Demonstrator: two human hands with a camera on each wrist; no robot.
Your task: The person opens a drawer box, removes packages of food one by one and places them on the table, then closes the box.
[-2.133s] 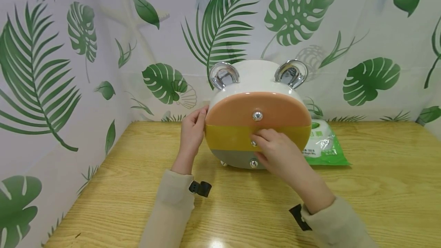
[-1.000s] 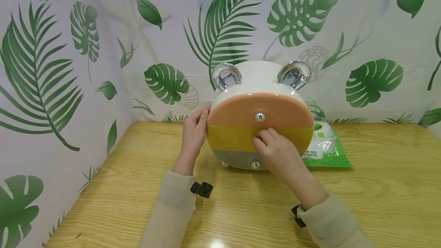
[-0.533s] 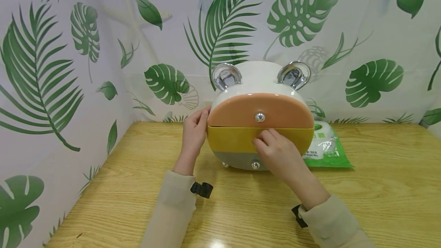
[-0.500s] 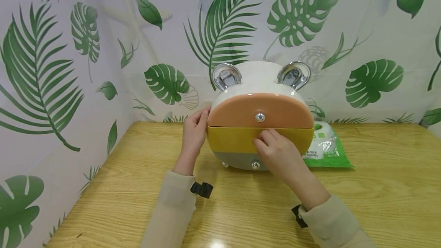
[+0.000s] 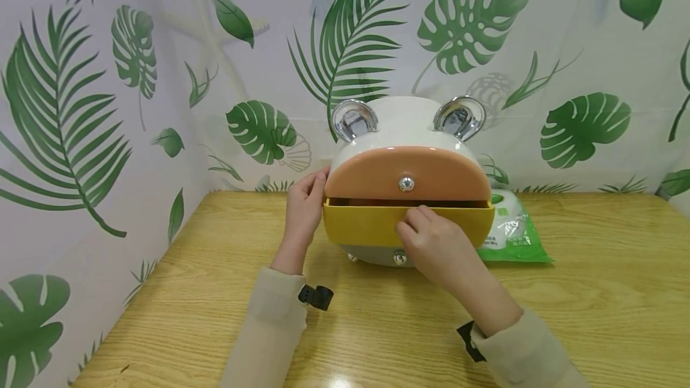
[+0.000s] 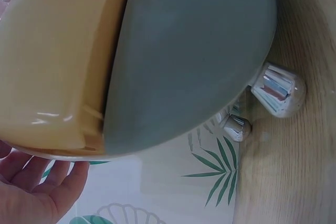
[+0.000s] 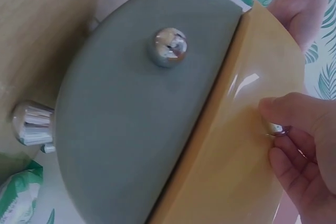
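A rounded storage box with a white shell (image 5: 406, 115) and silver ear shapes stands on the table. Its front has an orange drawer (image 5: 372, 172), a yellow drawer (image 5: 361, 225) and a grey drawer (image 5: 372, 254). The yellow one sticks out partway, a dark gap showing above it. My right hand (image 5: 436, 241) pinches the yellow drawer's silver knob (image 7: 274, 128) between thumb and fingers; in the head view this knob is hidden. My left hand (image 5: 304, 208) rests against the box's left side, its fingers (image 6: 71, 184) along the curved wall.
A green and white plastic packet (image 5: 514, 232) lies behind the box's right side. Silver feet (image 6: 278, 90) hold the box up off the wooden table (image 5: 593, 310). A leaf-printed cloth (image 5: 215, 76) hangs behind and to the left.
The yellow drawer has come out toward me, from flush with the front to partway out. My right hand closed on its knob and moved with it. The left hand stayed at the box's side.
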